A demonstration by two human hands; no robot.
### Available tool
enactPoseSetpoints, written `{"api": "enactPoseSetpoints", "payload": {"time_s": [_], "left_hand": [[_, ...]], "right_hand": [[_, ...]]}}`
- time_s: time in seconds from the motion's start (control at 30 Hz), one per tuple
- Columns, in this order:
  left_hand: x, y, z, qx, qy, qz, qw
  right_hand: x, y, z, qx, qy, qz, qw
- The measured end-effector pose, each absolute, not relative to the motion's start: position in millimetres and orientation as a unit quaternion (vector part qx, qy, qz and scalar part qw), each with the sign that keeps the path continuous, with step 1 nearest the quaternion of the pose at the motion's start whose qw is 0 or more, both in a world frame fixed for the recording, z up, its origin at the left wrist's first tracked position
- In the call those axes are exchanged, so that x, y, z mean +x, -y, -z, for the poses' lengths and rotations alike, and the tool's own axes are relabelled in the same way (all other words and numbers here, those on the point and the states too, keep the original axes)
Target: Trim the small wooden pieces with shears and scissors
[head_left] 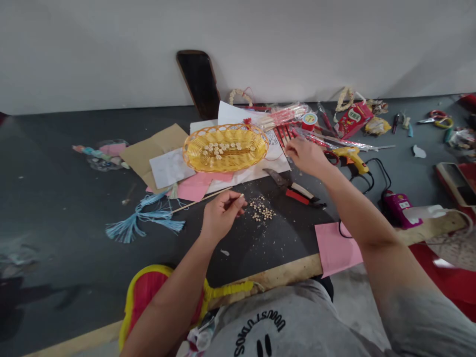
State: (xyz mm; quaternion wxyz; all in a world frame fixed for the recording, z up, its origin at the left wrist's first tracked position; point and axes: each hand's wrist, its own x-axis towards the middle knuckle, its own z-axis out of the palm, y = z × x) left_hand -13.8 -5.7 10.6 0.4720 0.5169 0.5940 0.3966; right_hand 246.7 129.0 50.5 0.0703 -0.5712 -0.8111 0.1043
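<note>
My left hand is closed in a pinch on a small pale bead, just left of a loose pile of beads on the dark table. A thin stick runs from near this hand toward blue tassels. My right hand is closed, its fingertips pressed together right of the yellow woven basket; what they hold, if anything, is too small to make out. A thin red thread shows between the basket and this hand. Several pale flower-shaped pieces lie inside the basket.
Pruning shears lie below my right hand. Beyond it are a thread spool, a red carton and a yellow glue gun. A phone leans on the wall. Pink paper overhangs the table's front edge.
</note>
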Motion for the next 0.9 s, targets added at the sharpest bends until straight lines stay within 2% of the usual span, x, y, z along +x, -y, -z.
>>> {"api": "enactPoseSetpoints", "payload": {"time_s": [0.07, 0.17, 0.27, 0.43, 0.6, 0.77, 0.9], "left_hand": [[-14.7, 5.3, -5.2, 0.552, -0.596, -0.381, 0.442], [-15.2, 4.9, -0.2, 0.601, -0.598, -0.351, 0.397], [-14.8, 4.2, -1.8, 0.631, -0.593, -0.346, 0.362], [-13.5, 2.2, -7.5, 0.665, -0.569, -0.369, 0.313], [-12.4, 1.1, -8.4, 0.676, -0.56, -0.384, 0.285], [-12.7, 0.3, -8.0, 0.67, -0.563, -0.392, 0.284], [-12.5, 0.2, -6.9, 0.658, -0.561, -0.406, 0.295]], "right_hand": [[233.7, -94.8, -52.3, -0.469, 0.865, -0.165, 0.074], [214.3, -50.2, -47.3, -0.397, 0.894, -0.207, 0.018], [204.3, -31.0, -40.6, -0.392, 0.899, -0.196, -0.022], [203.7, -35.7, -37.2, -0.427, 0.885, -0.187, -0.011], [199.8, -34.8, -36.9, -0.434, 0.885, -0.16, -0.054], [211.3, -27.5, -41.5, -0.444, 0.879, -0.17, 0.032], [239.7, -19.7, -44.5, -0.485, 0.863, -0.119, 0.079]]}}
